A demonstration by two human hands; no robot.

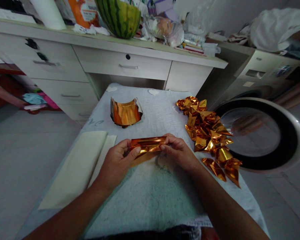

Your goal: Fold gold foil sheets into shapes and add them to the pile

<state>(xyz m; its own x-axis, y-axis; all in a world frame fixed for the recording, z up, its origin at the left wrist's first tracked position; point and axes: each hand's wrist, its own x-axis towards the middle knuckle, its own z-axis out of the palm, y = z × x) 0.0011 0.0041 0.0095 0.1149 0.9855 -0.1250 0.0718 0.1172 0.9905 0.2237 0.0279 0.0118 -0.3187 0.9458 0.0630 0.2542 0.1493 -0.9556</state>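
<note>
A strip of shiny copper-gold foil paper (pixel 150 145) is stretched between my two hands above the cloth-covered table. My left hand (pixel 120 160) pinches its left end, thumb on top. At the right end, my right hand (pixel 178 151) grips the foil between thumb and fingers. The strip looks folded, with a duller orange flap showing below it. Beyond it lies a curved stack of gold foil sheets (pixel 126 114). To the right of my right hand is a heap of folded gold foil pieces (pixel 207 130).
Pale sheets (pixel 75 166) lie on the table's left side. Behind the table (pixel 160 103) stands a white drawer counter (pixel 125 63) holding a cut watermelon (pixel 120 18) and plastic bags. An open round washing machine door (pixel 260 133) borders the table's right side.
</note>
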